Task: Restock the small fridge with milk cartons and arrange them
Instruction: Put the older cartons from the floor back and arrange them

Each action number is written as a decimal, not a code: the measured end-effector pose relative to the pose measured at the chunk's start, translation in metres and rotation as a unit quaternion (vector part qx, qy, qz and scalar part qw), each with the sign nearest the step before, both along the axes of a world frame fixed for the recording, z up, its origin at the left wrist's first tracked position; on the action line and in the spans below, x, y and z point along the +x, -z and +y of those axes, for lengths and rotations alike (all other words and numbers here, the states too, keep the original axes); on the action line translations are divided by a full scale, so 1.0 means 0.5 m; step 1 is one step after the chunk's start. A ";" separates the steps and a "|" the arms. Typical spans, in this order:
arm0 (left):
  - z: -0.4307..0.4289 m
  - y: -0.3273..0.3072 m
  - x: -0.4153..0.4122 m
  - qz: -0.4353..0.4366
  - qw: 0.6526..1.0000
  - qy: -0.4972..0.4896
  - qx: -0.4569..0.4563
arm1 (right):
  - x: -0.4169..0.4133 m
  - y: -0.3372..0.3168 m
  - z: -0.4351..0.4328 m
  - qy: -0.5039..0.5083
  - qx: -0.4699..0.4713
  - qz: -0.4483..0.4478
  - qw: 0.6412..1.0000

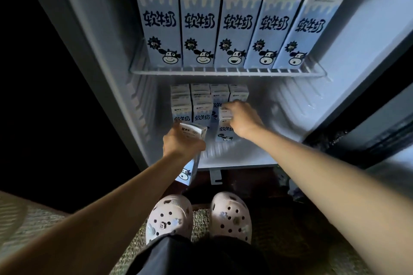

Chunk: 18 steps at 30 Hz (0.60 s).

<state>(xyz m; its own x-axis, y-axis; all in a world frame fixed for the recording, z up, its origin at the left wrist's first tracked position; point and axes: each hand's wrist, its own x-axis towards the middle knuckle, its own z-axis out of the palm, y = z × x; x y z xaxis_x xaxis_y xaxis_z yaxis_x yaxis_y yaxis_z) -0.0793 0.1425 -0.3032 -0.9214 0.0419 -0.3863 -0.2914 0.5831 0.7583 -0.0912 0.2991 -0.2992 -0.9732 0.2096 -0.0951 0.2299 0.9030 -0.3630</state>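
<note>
Pale-blue cardboard: left grip point(182, 144) clasps tilted carton point(187, 173), right grip point(242, 119) grasps upright carton point(224, 133) (wire shelf point(223, 72) above).

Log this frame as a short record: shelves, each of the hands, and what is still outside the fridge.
upper shelf: five milk cartons standing side by side, labels forward
lower compartment: rear cartons in rows at the back left
left hand: holds tilted carton at the fridge front edge, not yet inside
right hand: grips the top of front carton, which stands inside, low down
floor: pink clogs on a rug
</note>
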 end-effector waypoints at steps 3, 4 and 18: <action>0.011 0.014 -0.019 -0.003 1.000 0.010 0.000 | -0.009 0.017 0.020 -0.012 -0.027 0.016 0.999; 0.014 0.019 -0.025 0.000 1.000 0.015 0.004 | -0.009 0.023 0.026 -0.011 -0.048 0.032 0.998; 0.035 0.084 -0.086 0.036 0.996 0.013 0.077 | -0.016 0.185 0.021 0.118 -0.132 0.028 0.984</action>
